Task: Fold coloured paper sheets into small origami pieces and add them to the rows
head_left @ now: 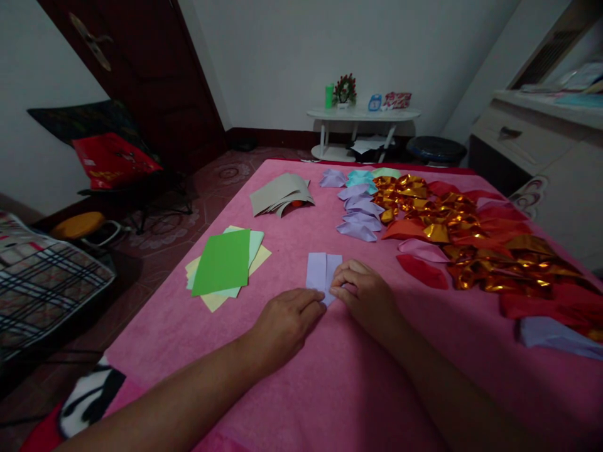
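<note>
Here you are with the lilac sheet (pixel 316 270) flat on the pink-covered worktop (pixel 301 402), right in front of you, a seam running down it: part-folded, by the look of it. Your left hand (pixel 287 320) and right hand (pixel 370 298) flank its near end, each grip closed on the paper. Over to the right, plenty looks done: lilac folded pieces (pixel 358 231), gold foil pieces (pixel 436 233), red pieces (pixel 424 272). The green-topped stack (pixel 221 263) and grey sheets (pixel 273 193) seem left to fold. Containers? A red bag (pixel 113 160) on the chair (pixel 70 118), contents hidden.
</note>
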`<state>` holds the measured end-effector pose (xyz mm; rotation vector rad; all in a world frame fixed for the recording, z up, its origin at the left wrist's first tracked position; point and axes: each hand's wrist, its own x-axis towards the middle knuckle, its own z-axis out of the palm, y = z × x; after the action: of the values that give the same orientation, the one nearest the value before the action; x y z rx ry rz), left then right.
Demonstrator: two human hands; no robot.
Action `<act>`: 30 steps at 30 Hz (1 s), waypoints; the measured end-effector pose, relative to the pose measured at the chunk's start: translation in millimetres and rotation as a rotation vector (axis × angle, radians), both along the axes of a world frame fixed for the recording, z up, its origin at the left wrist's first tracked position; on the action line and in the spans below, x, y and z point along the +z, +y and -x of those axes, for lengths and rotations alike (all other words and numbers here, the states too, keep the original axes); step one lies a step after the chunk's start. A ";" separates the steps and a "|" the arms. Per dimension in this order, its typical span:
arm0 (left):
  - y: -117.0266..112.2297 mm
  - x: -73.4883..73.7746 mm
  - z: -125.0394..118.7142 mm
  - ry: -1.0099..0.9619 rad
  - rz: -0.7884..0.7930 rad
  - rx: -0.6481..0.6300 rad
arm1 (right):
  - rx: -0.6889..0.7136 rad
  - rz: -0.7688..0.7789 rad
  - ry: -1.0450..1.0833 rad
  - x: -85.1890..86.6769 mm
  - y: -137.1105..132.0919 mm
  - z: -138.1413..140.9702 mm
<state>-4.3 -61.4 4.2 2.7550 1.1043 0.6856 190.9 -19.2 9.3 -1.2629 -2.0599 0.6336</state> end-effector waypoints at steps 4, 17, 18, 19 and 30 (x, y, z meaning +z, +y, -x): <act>-0.2 -0.1 0.6 -0.027 0.004 0.000 | -0.029 -0.021 -0.041 -0.3 0.3 1.9; 1.1 2.8 -5.8 0.044 -0.040 0.022 | -0.085 -0.040 -0.140 0.1 -4.6 7.0; 1.0 2.9 -6.0 0.054 -0.034 0.028 | -0.100 -0.038 -0.158 0.1 -5.2 8.0; 1.0 2.9 -6.2 0.064 -0.027 0.035 | -0.115 -0.035 -0.174 0.2 -5.7 9.0; -1.1 6.6 -6.4 0.078 -0.010 0.037 | -0.218 -0.008 -0.166 1.4 0.1 12.0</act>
<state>2.2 -62.5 10.8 2.7990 1.1724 0.5935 178.9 -19.1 10.6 -1.5540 -2.0144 0.4329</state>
